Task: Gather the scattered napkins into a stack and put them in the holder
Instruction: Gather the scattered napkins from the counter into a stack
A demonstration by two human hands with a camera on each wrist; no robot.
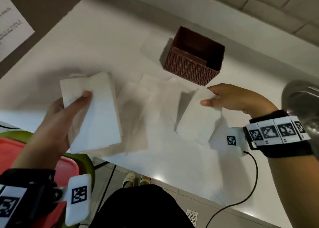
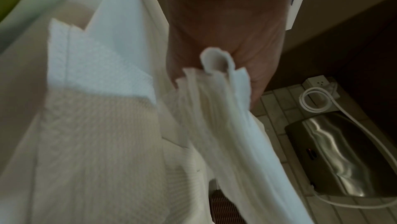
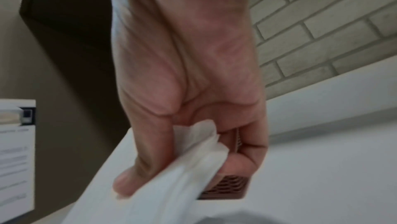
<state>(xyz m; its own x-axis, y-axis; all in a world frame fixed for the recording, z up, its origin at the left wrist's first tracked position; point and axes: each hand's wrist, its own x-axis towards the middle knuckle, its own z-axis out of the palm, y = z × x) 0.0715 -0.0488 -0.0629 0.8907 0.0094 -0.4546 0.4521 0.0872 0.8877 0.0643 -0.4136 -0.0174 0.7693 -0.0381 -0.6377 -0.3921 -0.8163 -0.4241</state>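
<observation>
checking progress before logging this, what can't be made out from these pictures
- Number of napkins in the left hand's stack: blurred layers in the left wrist view.
- Number of loose napkins on the counter: white on white, overlapping and blurred in the head view.
- Floor of the brown holder: dark inside, its near wall hides it.
- Right hand's napkin: one sheet or several, unclear.

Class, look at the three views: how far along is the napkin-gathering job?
Done: the left hand already holds a stack of gathered napkins. In hand: the right hand pinches another napkin, lifted off the counter. Left: loose napkins lie between the hands, and the brown holder looks empty.
</observation>
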